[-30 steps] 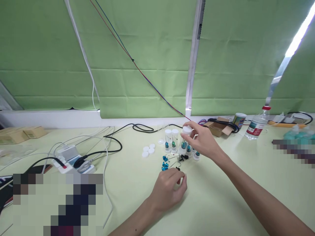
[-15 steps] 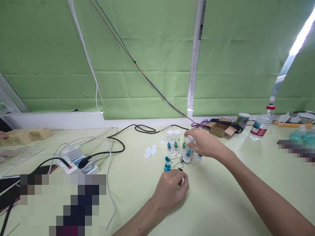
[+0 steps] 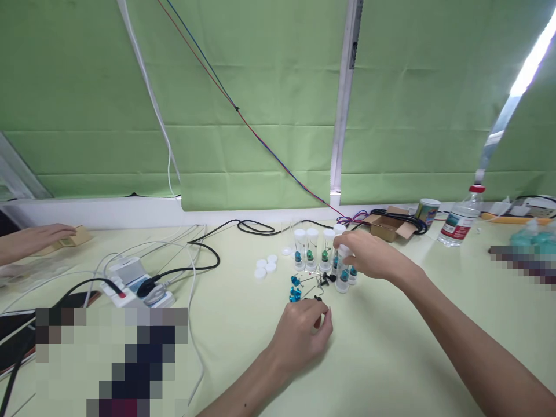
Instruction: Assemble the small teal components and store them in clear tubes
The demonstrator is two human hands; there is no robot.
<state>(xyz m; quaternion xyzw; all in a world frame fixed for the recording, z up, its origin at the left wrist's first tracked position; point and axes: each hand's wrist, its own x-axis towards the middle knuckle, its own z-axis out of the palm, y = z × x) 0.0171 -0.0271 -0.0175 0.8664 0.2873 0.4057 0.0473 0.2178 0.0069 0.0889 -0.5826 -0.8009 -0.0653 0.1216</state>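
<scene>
My right hand (image 3: 362, 255) grips a clear tube (image 3: 342, 285) near its white cap, with a small blue part inside. The tube stands upright at the front of several similar capped tubes (image 3: 311, 249) holding blue or green parts. My left hand (image 3: 304, 329) rests on the table in front, its fingers curled together; whatever is in them is hidden. Just beyond its fingertips lie small blue metal parts (image 3: 295, 294), black pieces (image 3: 325, 279) and thin bent wires. Loose white caps (image 3: 266, 266) lie to the left of the tubes.
Power strips (image 3: 150, 286) and tangled cables lie at left. Another person's hand (image 3: 43, 240) is over cardboard boxes (image 3: 78, 236) at far left. Behind right are an opened carton (image 3: 386, 229), a canister (image 3: 428, 213) and a water bottle (image 3: 461, 223).
My right hand has shifted the tube a little to the right, uncovering black pieces. My left hand stays put. At far left, the other person's hand has moved further in over the boxes.
</scene>
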